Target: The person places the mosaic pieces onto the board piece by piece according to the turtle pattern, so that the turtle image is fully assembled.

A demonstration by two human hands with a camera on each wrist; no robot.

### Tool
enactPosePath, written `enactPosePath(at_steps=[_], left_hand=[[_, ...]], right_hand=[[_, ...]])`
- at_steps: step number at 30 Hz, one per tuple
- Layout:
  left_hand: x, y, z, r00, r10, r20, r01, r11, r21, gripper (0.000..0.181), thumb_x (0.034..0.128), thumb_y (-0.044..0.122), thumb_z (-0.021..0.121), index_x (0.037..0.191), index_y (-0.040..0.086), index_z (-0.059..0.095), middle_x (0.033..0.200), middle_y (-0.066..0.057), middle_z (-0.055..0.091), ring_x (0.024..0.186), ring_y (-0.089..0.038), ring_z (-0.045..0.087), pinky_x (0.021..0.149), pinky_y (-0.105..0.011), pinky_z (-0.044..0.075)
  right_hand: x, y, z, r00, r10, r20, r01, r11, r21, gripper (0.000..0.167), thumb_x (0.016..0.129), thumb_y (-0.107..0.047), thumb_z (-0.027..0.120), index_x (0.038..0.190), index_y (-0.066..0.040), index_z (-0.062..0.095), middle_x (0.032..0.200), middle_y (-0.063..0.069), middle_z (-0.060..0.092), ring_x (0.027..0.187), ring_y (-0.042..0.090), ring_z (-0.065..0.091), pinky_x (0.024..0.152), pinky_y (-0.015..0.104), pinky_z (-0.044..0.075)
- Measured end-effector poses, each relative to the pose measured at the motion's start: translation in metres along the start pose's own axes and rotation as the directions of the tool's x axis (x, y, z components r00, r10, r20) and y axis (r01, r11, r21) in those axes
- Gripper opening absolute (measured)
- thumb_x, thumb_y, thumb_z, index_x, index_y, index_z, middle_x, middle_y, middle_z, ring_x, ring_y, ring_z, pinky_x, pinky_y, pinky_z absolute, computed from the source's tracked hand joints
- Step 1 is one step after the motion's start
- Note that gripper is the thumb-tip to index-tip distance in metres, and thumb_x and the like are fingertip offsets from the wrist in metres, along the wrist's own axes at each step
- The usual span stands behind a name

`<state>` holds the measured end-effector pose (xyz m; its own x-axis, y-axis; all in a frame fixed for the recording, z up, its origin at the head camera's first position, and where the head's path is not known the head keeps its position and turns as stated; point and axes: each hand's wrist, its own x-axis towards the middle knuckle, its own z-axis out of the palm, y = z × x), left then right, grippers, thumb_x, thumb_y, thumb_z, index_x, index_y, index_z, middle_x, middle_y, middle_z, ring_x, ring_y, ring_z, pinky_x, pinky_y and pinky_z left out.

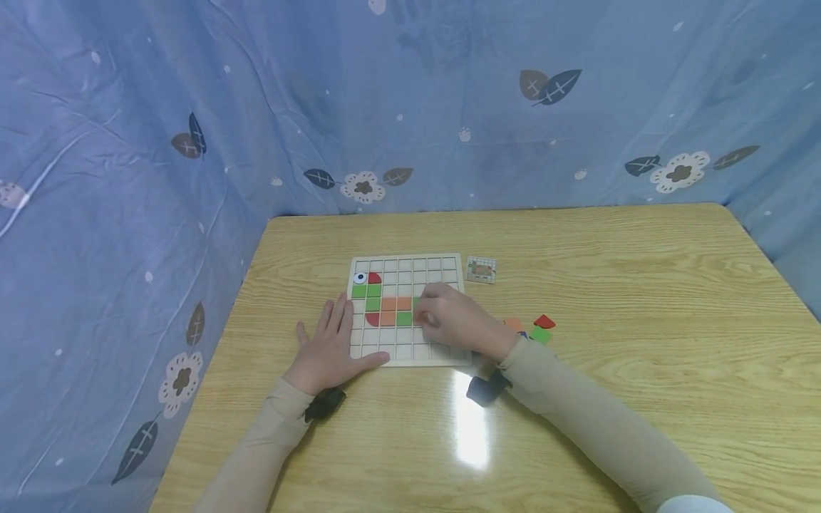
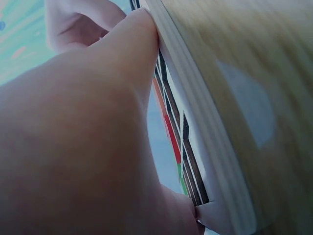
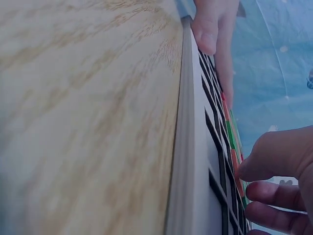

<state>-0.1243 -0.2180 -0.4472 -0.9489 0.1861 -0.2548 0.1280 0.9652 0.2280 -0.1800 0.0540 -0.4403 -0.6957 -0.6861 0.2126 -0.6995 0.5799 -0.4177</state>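
Note:
A pale grid board (image 1: 381, 350) lies on the table, with green, orange and red tiles and an eye tile (image 1: 360, 278) set in its cells. My left hand (image 1: 327, 355) rests spread at the board's left side, its thumb over the front left corner. My right hand (image 1: 452, 317) is over the board's right half with curled fingers. In the right wrist view its thumb and fingertips (image 3: 253, 189) are close together beside an orange tile (image 3: 236, 169) and a green edge. Whether they pinch a tile is hidden. A green tile (image 1: 417, 302) partly shows beside that hand.
A small picture card (image 1: 481, 270) lies right of the board's far corner. Loose tiles, including a red one (image 1: 544, 321), a green one (image 1: 541, 335) and an orange one (image 1: 514, 325), lie by the right forearm. A blue patterned curtain (image 1: 462, 107) hangs behind the wooden table (image 1: 641, 320).

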Motion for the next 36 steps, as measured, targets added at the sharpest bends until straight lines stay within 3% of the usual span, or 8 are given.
enactPosePath(at_steps=[10,15,22,28,36], left_hand=[[-0.001,0.001,-0.001,1.0,-0.007,0.004,0.007,1.0,-0.008,0.127,0.0847,0.087,0.053,0.167,0.004,0.004,0.177,-0.013,-0.002,0.163,-0.039,0.001,0.113,-0.085,0.003],[-0.002,0.002,-0.002,1.0,-0.002,0.003,0.002,1.0,-0.02,0.126,0.0851,0.085,0.055,0.167,0.004,0.005,0.177,-0.013,-0.002,0.163,-0.039,0.001,0.113,-0.085,0.003],[-0.002,0.002,-0.002,1.0,0.004,0.003,-0.004,1.0,-0.031,0.126,0.0848,0.085,0.056,0.168,0.005,0.004,0.177,-0.012,-0.003,0.163,-0.038,0.0,0.113,-0.085,0.002],[-0.002,0.001,-0.002,1.0,0.009,0.003,-0.009,0.999,-0.031,0.126,0.0851,0.085,0.056,0.168,0.005,0.004,0.177,-0.012,-0.004,0.163,-0.038,-0.001,0.113,-0.085,0.002],[-0.002,0.001,-0.002,1.0,0.008,-0.001,-0.008,1.0,-0.017,0.126,0.085,0.085,0.055,0.167,0.005,0.004,0.177,-0.012,-0.003,0.163,-0.038,0.001,0.112,-0.086,0.004]], right_hand=[[-0.016,0.012,-0.009,0.997,-0.039,-0.071,0.037,0.999,-0.028,0.015,0.088,-0.006,0.076,0.101,-0.011,0.081,0.099,0.002,0.072,0.094,0.018,0.063,0.083,0.032,0.057],[-0.031,0.021,-0.019,0.997,-0.009,-0.079,0.005,0.999,-0.051,0.013,0.088,-0.009,0.079,0.101,-0.01,0.08,0.098,0.002,0.069,0.089,0.016,0.061,0.078,0.032,0.057],[-0.052,0.025,-0.032,0.996,0.089,-0.024,-0.09,0.995,-0.038,0.017,0.089,-0.014,0.08,0.105,-0.01,0.079,0.102,0.001,0.066,0.087,0.015,0.056,0.077,0.033,0.055],[-0.071,0.03,-0.039,0.997,0.074,0.036,-0.074,0.997,-0.011,0.022,0.086,-0.018,0.082,0.106,-0.012,0.078,0.102,0.0,0.065,0.092,0.014,0.056,0.08,0.034,0.055],[-0.085,0.029,-0.045,0.995,0.052,0.089,-0.055,0.998,0.031,0.017,0.088,-0.017,0.079,0.104,-0.015,0.076,0.097,-0.005,0.062,0.085,0.011,0.051,0.07,0.025,0.047]])
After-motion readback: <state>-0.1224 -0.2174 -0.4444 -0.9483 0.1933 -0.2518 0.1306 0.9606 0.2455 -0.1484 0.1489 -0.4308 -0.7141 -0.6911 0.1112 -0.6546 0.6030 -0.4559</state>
